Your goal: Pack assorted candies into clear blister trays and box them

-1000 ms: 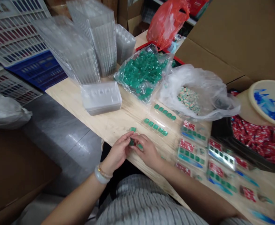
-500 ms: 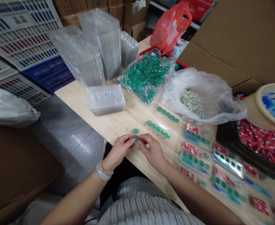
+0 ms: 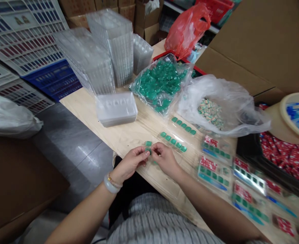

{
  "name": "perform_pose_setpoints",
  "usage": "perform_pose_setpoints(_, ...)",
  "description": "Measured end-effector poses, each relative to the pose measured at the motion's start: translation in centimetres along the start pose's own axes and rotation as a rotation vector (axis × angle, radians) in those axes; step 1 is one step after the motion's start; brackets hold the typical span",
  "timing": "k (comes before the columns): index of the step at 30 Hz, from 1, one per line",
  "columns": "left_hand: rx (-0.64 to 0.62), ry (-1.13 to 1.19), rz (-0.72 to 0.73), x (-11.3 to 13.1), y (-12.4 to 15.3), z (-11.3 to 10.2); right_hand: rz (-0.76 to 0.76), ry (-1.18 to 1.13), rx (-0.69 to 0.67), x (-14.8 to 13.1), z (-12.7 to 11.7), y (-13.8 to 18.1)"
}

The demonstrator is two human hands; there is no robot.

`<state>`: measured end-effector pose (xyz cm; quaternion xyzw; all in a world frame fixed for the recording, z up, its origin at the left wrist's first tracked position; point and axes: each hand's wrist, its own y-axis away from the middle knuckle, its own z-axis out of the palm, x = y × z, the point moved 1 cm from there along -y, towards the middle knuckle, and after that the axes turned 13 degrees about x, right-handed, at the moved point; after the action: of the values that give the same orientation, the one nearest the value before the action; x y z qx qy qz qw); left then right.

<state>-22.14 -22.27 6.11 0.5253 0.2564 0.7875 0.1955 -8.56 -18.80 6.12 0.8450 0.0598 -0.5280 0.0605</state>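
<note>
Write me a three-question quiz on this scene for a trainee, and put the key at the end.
1. Choose one. What does the left hand hold?
A) a red card
B) a small green piece
C) a blue pen
2. Count. How many pieces make up the green row nearest the right hand?
3. True or false: the red carrier bag is farther from the hands than the clear bag of green pieces.

Key: 1: B. 2: Five. 3: True.
</note>
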Motion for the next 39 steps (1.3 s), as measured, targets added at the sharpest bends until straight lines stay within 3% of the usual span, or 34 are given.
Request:
perform_pose_setpoints(5,0.119,-0.078,0.094,0.4,-1.3,-0.6,-0.299,0.01,-0.169,-1.0,0.1,-0.9)
perform_pose_setpoints(8,0.148,-0.201,0.167,1.3,-1.8,-1.3,-0.365,0.146,-0.149,-1.0,0.3,-2.0)
perform_pose_setpoints(12,0.383,-0.771,0.647,2.3,-2.1,-3.2,-0.437,0.492,-0.136,-0.4,1.0,-3.6)
perform_pose_setpoints(14,0.369,-1.039,0.842,2.0,-2.4,-3.8,-0.46,0.666,-0.179,-0.2,1.4,-4.2)
perform_pose_setpoints(16,0.316,-1.182,0.916,1.4,-2.8,-4.2,-0.478,0.765,-0.215,-0.1,2.0,-4.3)
perform_pose_setpoints(22,0.336,-1.247,0.966,0.4,-3.3,-4.2,-0.496,0.779,-0.166,0.4,2.7,-3.5)
perform_pose_setpoints(27,0.323,-1.226,0.975,0.5,-3.3,-4.1,-0.376,0.534,-0.234,0.9,1.8,-4.1)
perform_pose_setpoints(33,0.315,-1.23,0.971,0.5,-3.4,-3.9,-0.082,0.195,-0.327,1.9,1.4,-6.0)
perform_pose_setpoints(39,0.324,-1.227,0.966,0.5,-3.3,-3.9,-0.049,0.186,-0.332,2.5,1.7,-6.6)
